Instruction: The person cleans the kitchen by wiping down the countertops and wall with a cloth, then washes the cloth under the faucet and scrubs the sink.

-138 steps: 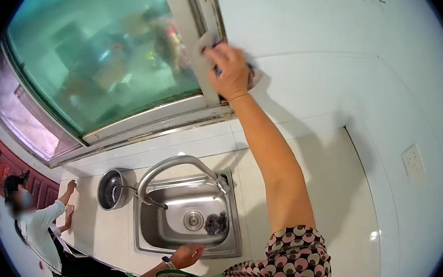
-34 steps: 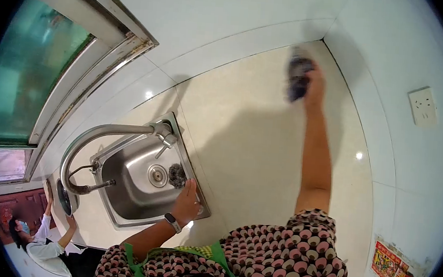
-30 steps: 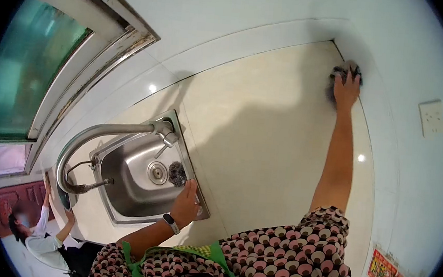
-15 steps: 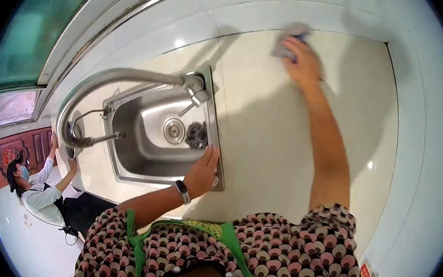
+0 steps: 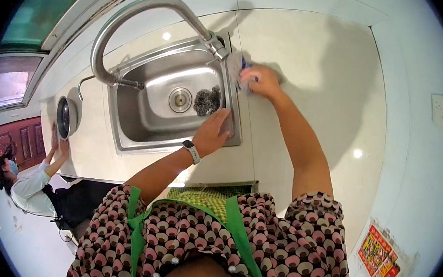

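Right hand [image 5: 262,81] clutches cloth [image 5: 234,67], sink's [image 5: 237,132] two o'clock; likely light, limp; grip mid-bunch. Left hand [image 5: 211,136]: four o'clock, fingers together.

Looks from head height, forward and steeply down, close above a pink, brown and black patterned blouse [image 5: 297,233] at the bottom edge. Faces a cream tiled countertop [image 5: 302,166] almost from overhead, with a rectangular stainless-steel sink [image 5: 133,103] left of centre. Takes in a green-tinted glass window [image 5: 49,13] at upper left, a pale glossy wall [image 5: 412,159] at right and, farther off at lower left, a white-sleeved person [image 5: 35,191]. Curves straight edges within a wide, dark-cornered round field.
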Motion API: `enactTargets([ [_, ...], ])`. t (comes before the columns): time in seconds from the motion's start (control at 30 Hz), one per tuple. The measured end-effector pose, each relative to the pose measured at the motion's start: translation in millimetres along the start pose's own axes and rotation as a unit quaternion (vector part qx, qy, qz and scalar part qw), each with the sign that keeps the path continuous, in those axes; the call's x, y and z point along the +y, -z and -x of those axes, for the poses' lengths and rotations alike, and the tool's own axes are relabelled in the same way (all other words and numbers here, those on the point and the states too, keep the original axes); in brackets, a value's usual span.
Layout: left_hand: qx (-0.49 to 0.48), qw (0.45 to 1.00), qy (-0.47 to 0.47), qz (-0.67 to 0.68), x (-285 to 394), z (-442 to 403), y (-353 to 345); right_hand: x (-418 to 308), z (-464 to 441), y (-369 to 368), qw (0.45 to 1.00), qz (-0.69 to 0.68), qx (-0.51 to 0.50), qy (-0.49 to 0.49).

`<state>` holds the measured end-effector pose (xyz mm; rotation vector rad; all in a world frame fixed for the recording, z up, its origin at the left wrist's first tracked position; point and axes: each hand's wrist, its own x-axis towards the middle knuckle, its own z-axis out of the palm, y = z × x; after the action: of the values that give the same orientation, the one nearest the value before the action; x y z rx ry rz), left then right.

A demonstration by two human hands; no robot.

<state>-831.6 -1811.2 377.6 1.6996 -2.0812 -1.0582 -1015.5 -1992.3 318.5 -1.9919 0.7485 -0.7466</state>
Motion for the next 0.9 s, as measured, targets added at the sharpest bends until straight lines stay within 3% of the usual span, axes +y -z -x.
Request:
enactTargets([
  [0.13,0.011,0.998,0.029,0.047,1,37,1,-50,98,-33,0.981,-0.122,0.016,-0.149],
  [0.23,-0.005,0.999,-0.009,0.049,-3,58,-5,-94,162,-43,0.989,-0.018,0.007,-0.146],
  [0.37,-0.035,0.996,-0.077,0.022,1,72,-6,-144,256,-67,0.977,-0.045,0.059,-0.199],
  [0.47,-0.006,0.994,-0.112,0.017,-12,83,-19,-178,324,-89,0.966,-0.026,0.16,-0.203],
  [0.57,0.003,0.99,-0.141,0.023,-14,95,-18,-202,393,-110,0.939,0.057,0.178,-0.29],
  [0.63,-0.013,0.987,-0.156,0.032,-15,102,-20,-226,428,-118,0.828,-0.122,0.324,-0.44],
  [0.67,-0.009,0.988,-0.153,0.023,-14,102,-18,-238,440,-120,0.82,-0.116,0.337,-0.448],
  [0.73,-0.004,0.988,-0.157,0.013,-8,102,-15,-265,441,-109,0.619,-0.349,0.552,-0.436],
  [0.77,0.004,0.986,-0.163,0.03,-6,101,-12,-258,449,-115,0.56,-0.391,0.632,-0.367],
  [0.8,0.012,0.985,-0.166,0.048,-4,99,-10,-264,438,-108,0.559,-0.39,0.634,-0.365],
  [0.87,0.012,0.987,-0.148,0.063,3,89,-8,-273,403,-89,0.478,-0.515,0.665,-0.253],
  [0.9,0.009,0.989,-0.122,0.081,7,81,-7,-261,395,-81,0.527,-0.482,0.657,-0.24],
])
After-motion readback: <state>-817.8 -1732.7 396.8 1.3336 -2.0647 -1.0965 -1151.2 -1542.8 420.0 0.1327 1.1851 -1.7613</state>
